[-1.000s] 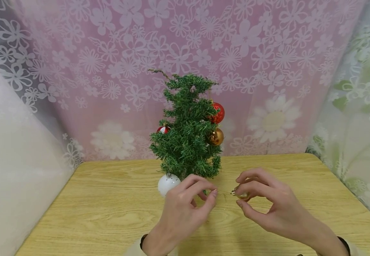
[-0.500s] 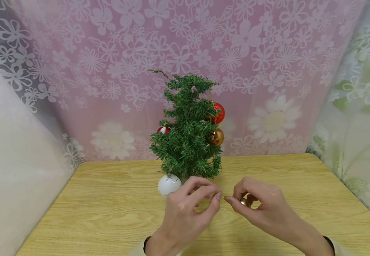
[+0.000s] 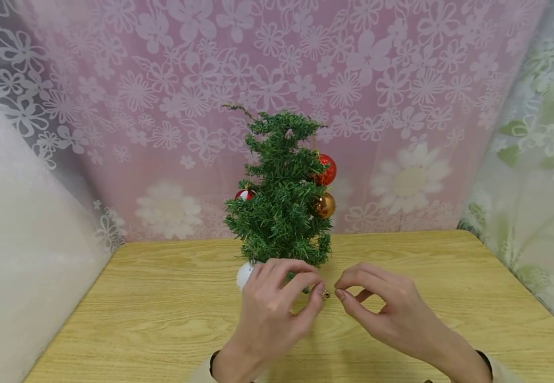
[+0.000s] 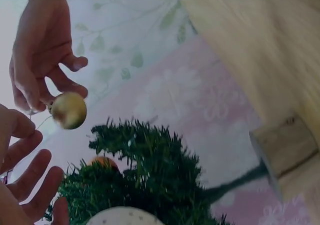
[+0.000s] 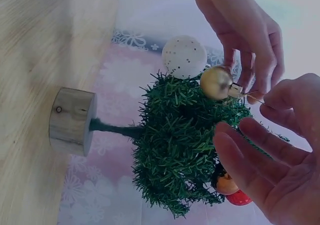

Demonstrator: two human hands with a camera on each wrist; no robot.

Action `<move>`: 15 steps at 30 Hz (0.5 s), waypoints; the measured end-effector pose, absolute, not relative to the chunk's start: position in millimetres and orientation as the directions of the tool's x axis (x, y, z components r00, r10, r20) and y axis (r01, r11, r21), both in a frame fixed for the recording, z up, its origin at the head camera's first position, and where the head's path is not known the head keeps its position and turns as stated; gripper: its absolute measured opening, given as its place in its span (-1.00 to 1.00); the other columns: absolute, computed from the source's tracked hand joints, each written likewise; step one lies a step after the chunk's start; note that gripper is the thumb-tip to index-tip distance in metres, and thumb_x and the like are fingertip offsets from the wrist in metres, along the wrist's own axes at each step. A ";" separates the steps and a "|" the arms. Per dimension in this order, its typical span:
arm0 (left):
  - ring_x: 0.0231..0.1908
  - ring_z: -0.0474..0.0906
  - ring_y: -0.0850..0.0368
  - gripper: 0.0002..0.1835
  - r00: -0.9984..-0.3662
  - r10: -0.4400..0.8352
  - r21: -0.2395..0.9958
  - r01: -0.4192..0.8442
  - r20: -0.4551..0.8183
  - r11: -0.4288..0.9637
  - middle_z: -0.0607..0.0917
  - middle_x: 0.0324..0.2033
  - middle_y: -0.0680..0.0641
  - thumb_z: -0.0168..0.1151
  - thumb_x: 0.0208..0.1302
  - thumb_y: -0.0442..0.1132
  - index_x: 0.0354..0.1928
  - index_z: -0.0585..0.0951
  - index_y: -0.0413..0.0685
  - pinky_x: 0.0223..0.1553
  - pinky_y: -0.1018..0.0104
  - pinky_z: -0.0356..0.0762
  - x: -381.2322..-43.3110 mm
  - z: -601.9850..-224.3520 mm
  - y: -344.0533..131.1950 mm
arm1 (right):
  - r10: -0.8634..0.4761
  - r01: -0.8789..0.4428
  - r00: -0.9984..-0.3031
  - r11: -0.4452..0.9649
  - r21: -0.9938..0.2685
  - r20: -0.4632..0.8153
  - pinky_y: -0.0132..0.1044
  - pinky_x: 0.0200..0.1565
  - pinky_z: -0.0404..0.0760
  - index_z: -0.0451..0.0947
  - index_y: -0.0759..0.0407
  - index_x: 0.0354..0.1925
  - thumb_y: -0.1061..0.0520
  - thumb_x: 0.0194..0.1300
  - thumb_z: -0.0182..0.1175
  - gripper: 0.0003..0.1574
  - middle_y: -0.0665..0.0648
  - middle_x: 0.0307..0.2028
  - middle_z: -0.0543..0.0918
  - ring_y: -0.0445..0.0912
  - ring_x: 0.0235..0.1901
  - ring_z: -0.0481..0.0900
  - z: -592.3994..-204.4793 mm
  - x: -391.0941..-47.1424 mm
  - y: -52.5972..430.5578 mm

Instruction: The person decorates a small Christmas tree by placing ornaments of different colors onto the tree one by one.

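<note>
A small gold Christmas ball (image 5: 216,82) hangs between the two hands, its cap and thin gold string (image 5: 256,99) toward the fingertips. My left hand (image 3: 281,303) pinches the string with thumb and index finger; in the head view only the cap shows beside its thumb, the ball being mostly hidden. Facing it, my right hand (image 3: 391,308) also pinches the string between thumb and index finger, its other fingers loosely bent. Just behind stands a small green Christmas tree (image 3: 281,207), close to the ball in both wrist views.
On the tree hang a red ball (image 3: 325,169), an orange-gold ball (image 3: 324,205), a red-and-white ball (image 3: 245,194) and a white ball (image 4: 125,217). A round wooden base (image 5: 72,121) carries the trunk. Flowered curtains surround the wooden table (image 3: 162,308).
My right fingers have let go of the ball and now pinch its string. The ball has shifted left toward my left thumb. My left hand stays almost in place.
</note>
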State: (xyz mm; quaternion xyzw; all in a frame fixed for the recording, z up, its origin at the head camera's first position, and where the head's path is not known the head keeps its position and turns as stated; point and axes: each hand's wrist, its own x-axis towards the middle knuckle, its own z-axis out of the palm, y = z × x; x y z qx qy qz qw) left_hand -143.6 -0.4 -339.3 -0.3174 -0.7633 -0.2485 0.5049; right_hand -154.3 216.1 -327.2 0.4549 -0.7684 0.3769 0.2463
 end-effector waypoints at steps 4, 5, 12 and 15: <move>-0.22 0.64 0.12 -0.80 -0.282 0.260 -0.019 0.643 0.923 0.766 0.74 -0.25 0.10 0.20 0.41 -0.11 -0.37 0.73 0.17 -0.10 0.06 0.50 -144.8 -337.9 -5.7 | -0.493 -0.895 -0.444 0.290 -0.339 0.748 -0.55 -0.30 0.64 0.65 -0.07 -0.16 0.46 0.14 0.39 -0.54 -0.13 -0.27 0.68 -0.38 -0.36 0.62 -324.1 -158.0 211.4; -0.21 0.63 0.11 -0.80 -0.283 0.265 -0.031 0.628 0.922 0.777 0.74 -0.25 0.10 0.20 0.40 -0.11 -0.38 0.73 0.16 -0.09 0.03 0.49 -144.9 -337.3 -6.8 | -0.489 -0.899 -0.434 0.281 -0.335 0.756 -0.55 -0.30 0.64 0.65 -0.06 -0.17 0.46 0.15 0.38 -0.56 -0.13 -0.29 0.68 -0.39 -0.37 0.61 -323.1 -159.2 210.0; -0.21 0.63 0.07 -0.81 -0.274 0.264 -0.052 0.597 0.925 0.801 0.74 -0.24 0.08 0.19 0.42 -0.12 -0.36 0.72 0.14 -0.04 -0.04 0.48 -148.2 -329.1 -13.0 | -0.466 -0.906 -0.420 0.254 -0.337 0.779 -0.55 -0.34 0.62 0.67 0.00 -0.15 0.44 0.19 0.36 -0.61 -0.03 -0.29 0.73 -0.38 -0.38 0.62 -315.3 -168.5 199.5; -0.18 0.65 0.06 -0.81 -0.290 0.237 -0.011 0.613 0.927 0.790 0.75 -0.23 0.06 0.20 0.44 -0.12 -0.33 0.73 0.12 -0.03 -0.04 0.47 -150.1 -323.1 -16.5 | -0.448 -0.891 -0.453 0.258 -0.374 0.771 -0.53 -0.35 0.64 0.68 0.05 -0.15 0.42 0.23 0.35 -0.68 0.00 -0.30 0.75 -0.35 -0.40 0.66 -309.8 -171.8 193.9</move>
